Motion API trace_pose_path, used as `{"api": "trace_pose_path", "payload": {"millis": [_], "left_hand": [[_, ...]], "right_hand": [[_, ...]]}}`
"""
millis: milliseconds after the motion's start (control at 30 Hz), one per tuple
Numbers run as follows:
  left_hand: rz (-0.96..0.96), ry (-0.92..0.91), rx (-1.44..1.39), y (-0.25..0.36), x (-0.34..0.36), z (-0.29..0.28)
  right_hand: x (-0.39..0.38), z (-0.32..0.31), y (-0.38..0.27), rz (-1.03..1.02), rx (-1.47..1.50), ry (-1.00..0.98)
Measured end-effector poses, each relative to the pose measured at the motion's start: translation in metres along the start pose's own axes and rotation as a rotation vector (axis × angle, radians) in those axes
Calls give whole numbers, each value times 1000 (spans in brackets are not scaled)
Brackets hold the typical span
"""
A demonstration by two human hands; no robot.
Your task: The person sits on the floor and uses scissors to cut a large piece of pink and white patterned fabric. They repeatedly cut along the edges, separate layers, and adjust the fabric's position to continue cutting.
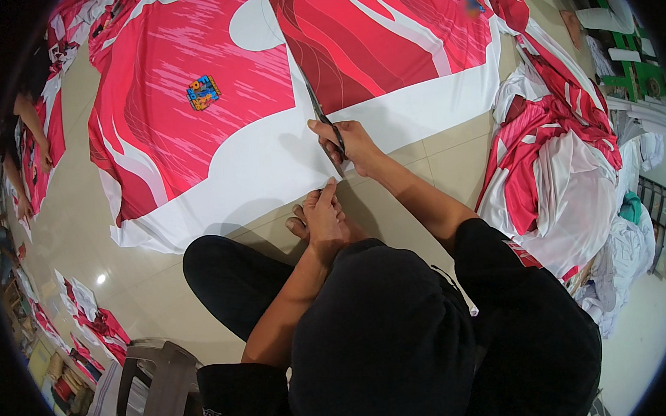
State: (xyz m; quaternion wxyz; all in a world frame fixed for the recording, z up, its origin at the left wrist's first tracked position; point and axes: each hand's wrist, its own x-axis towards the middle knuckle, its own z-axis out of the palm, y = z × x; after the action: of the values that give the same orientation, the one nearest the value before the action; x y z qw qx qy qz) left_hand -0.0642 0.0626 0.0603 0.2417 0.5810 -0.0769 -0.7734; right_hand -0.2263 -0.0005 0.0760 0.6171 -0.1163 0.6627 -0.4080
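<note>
My right hand (349, 144) grips black-handled scissors (315, 97), whose long blades point away from me along a slit in a large printed fabric (164, 89) spread on the floor. The fabric is pink and red with white swirls and a wide white border. Just below the scissors, my left hand (322, 216) has its fingers closed on the white fabric edge (332, 180), pinching it near where the slit ends. My bare toes (299, 224) show beside that hand.
Piles of red and white fabric (544, 191) lie at the right. At the far left, a co-worker's arms (32, 128) reach over more printed cloth. A grey plastic stool (151, 379) stands at lower left, and green objects (628, 83) sit at upper right. The floor is tiled.
</note>
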Motion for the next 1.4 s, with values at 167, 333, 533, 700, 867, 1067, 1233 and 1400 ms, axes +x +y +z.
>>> {"api": "trace_pose_path", "payload": {"millis": [167,333,533,700,867,1067,1233,1400], "left_hand": [[1,-13,4,0,1,-1],[-8,-10,-1,-1,2,-2],[-25,-1,3,1,1,-1],[-11,8,39,1,-2,0],[-16,0,29,1,-1,-1],[5,0,41,0,0,-2],[0,21,60,-1,0,-1],[-4,17,67,0,-2,1]], "right_hand": [[8,0,4,-11,-14,21],[9,-1,8,-32,-4,36],[17,1,-6,4,24,34],[28,3,-20,3,19,31],[34,4,-21,-10,48,25],[38,2,-18,-46,29,13],[35,1,-24,-32,22,27],[43,4,-40,-4,27,2]]}}
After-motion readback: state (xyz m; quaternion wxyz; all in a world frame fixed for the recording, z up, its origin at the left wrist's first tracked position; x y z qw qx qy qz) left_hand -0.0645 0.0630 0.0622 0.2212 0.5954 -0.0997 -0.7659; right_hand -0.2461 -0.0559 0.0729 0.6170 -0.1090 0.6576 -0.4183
